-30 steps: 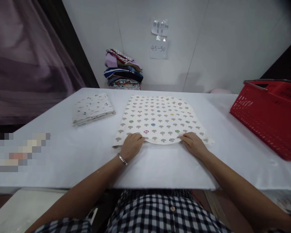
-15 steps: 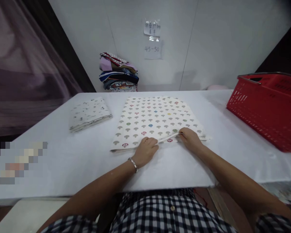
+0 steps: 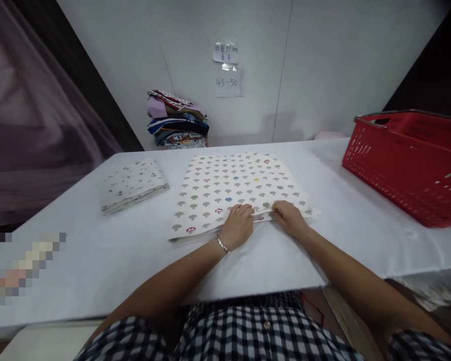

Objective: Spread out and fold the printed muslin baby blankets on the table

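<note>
1. Mushroom-print cloth [image 3: 225, 186] lies on white-covered table [image 3: 315, 173], left of red plastic basket [image 3: 406, 163].
2. Right hand [image 3: 290, 217] pinches near edge; left hand [image 3: 239, 225] curls over it, grip unclear.
3. Probably light, soft, limp; best held at near edge, both hands.

This looks like a plain workroom or booth, though its exact kind cannot be told: a pale panelled wall [image 3: 323, 65] with handwritten signs [image 3: 228, 84], one reading "45-50", a table [image 3: 93, 265] draped in white, a red shopping-style basket [image 3: 402, 175], piled fabrics [image 3: 178, 123], a mauve curtain [image 3: 26, 110].
</note>
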The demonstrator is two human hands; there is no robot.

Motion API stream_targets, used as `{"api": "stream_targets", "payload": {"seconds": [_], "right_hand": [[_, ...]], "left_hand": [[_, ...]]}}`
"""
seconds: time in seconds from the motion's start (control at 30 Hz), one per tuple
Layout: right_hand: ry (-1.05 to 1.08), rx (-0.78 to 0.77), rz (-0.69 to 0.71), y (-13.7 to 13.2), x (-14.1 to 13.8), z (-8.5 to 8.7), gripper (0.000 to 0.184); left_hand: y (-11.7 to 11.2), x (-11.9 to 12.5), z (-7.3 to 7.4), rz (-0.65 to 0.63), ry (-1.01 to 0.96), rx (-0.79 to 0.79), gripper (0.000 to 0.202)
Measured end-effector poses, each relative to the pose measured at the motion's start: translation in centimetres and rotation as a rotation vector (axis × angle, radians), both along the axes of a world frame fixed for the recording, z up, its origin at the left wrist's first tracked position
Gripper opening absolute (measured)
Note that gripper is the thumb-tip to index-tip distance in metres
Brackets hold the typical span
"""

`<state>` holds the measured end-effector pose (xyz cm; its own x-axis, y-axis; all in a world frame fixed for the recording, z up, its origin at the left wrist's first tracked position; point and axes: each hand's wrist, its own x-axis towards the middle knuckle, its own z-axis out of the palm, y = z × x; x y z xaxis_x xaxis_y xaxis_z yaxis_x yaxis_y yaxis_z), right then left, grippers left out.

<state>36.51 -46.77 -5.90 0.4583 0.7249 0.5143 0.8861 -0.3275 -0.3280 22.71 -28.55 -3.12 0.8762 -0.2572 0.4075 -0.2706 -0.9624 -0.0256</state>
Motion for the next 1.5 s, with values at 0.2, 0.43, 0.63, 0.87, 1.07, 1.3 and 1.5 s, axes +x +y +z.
{"api": "stream_targets", "payload": {"seconds": [0.2,0.43,0.63,0.87,1.07,1.3,1.5], "right_hand": [[-0.005,0.015,0.114,-0.8,-0.6,-0.1,0.013],[-0.086,-0.053,0.199,-1.8,-1.5,0.8,0.025],[-0.260,-0.008,0.130,-1.6,-2.0,1.2,0.026],[-0.353,-0.067,0.088,-1.1,-1.7,0.9,0.015],[-0.335,-0.069,0.127,-2.8,-1.2,1.7,0.015],[-0.297,-0.125,0.173,-4.0,-0.7,0.6,0.020],[-0.288,-0.134,0.191,-3.9,-0.8,0.8,0.022]], "left_hand": [[-0.2,-1.3,0.4,0.050,-0.033,-0.139,0.014],[-0.3,-0.8,0.6,0.093,-0.049,-0.258,0.011],[-0.2,-0.4,0.9,0.136,-0.017,-0.333,0.010],[-0.1,-0.2,1.3,0.128,-0.011,-0.329,0.010],[0.0,-0.8,1.5,0.040,0.141,-0.263,0.013],[-1.2,0.0,1.2,0.189,0.222,-0.154,0.019],[-1.6,1.2,1.6,0.118,0.170,0.036,0.021]]}}
